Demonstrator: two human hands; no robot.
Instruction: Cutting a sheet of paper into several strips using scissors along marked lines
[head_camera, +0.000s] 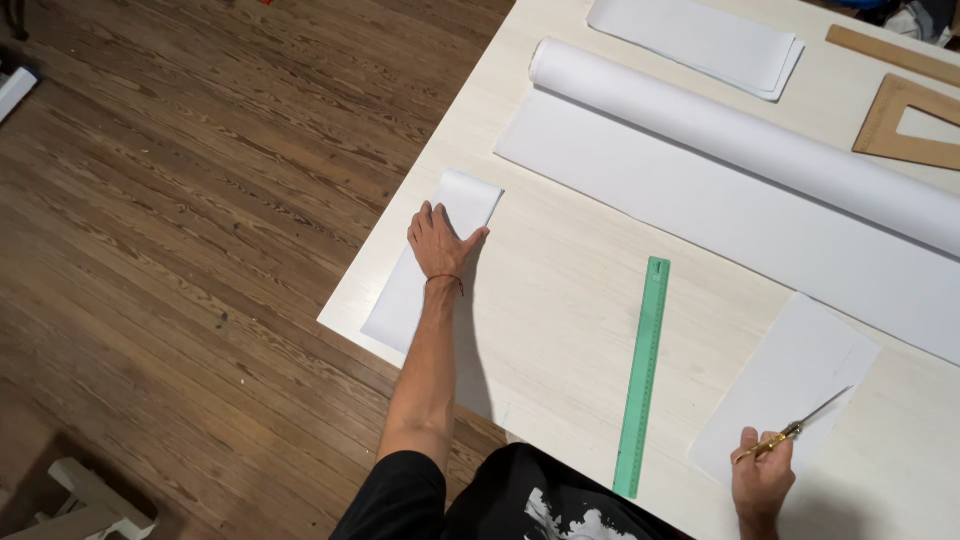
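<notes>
pressing white folded paper strip flat, left of long green plastic ruler.
left hand fingers spread on strip; right hand pinching thin yellow-handled metal tool; next likely needs steady creasing.

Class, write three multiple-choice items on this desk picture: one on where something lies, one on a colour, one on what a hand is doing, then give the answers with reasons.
1. Where does the ruler lie?
A. between the two hands
B. on the floor
C. on the paper roll

2. What colour is the ruler?
A. red
B. green
C. black

3. What is the right hand doing?
A. resting open
B. gripping a thin tool
C. lifting the roll

Answers:
1 A, the ruler lies on the table between the left hand and right hand.
2 B, it is plainly green.
3 B, its fingers close on a thin tool over a paper sheet.
</notes>
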